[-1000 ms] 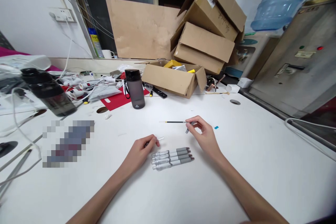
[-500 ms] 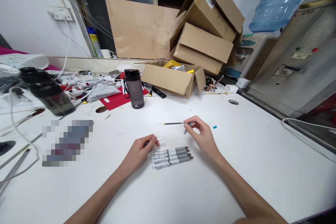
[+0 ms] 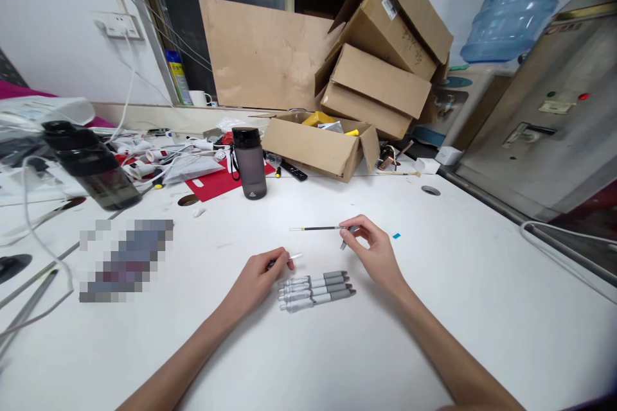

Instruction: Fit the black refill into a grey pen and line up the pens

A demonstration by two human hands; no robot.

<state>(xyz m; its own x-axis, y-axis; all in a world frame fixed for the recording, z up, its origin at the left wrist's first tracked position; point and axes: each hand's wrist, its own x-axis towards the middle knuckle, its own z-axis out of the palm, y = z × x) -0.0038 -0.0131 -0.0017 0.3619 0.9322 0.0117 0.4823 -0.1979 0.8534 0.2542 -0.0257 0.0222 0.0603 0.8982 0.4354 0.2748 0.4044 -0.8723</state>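
Now the right hand (image 3: 373, 250) pinches a thin dark pen refill (image 3: 315, 228) at its right end, fingers closed round it together with a short grey pen piece (image 3: 344, 244) that pokes down and to the left under the fingertips. The refill lies nearly level above the desk (image 3: 434, 308), its long axis running left to right, the free tip pointing away from the right hand towards the left.

Nearer in and to the left, the left hand (image 3: 260, 276) rests on the desk, fingers curled shut on a clear pen barrel (image 3: 293, 258). Only its pale front end shows past the fingertips, pointing right and slightly up, towards the right hand. The two parts are apart, not touching.

Just below both hands, between the wrists, four grey-and-white pens (image 3: 315, 287) lie side by side on the desk, touching one another, long axes left to right, grey grips to the right.

Beyond the left hand, well apart, a dark water bottle (image 3: 249, 162) stands upright, and an open cardboard box (image 3: 318, 144) sits past the right hand. A small blue scrap (image 3: 396, 236) lies just right of the right hand.
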